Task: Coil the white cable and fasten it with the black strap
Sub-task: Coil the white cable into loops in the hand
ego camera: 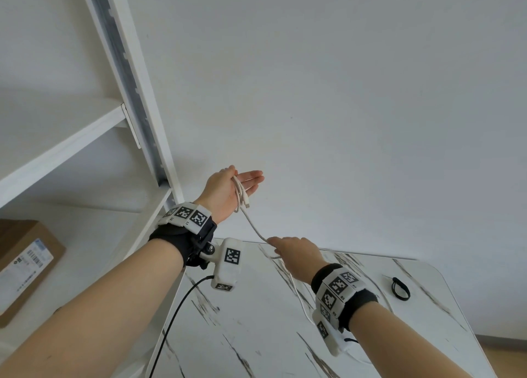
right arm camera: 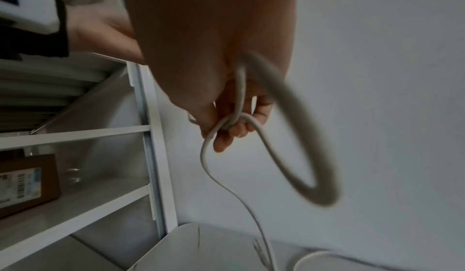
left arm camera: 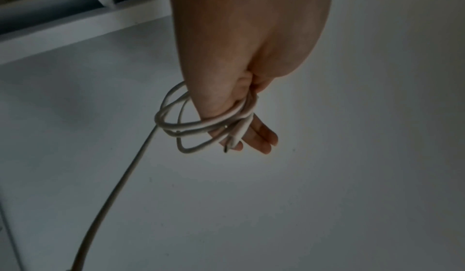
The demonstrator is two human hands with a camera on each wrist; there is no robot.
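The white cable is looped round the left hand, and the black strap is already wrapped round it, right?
Not quite. The cable is looped round the left hand, but the strap is not on it yet: it lies on the table, as the head view shows.

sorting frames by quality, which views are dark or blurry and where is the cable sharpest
Head view: bright, even light, white cable sharpest, between left hand and right hand. Left wrist view: dim, dark corners, coils readable. Right wrist view: dim, the cable's near loop badly smeared, fingers fairly clear, shelf upright bent by the lens.
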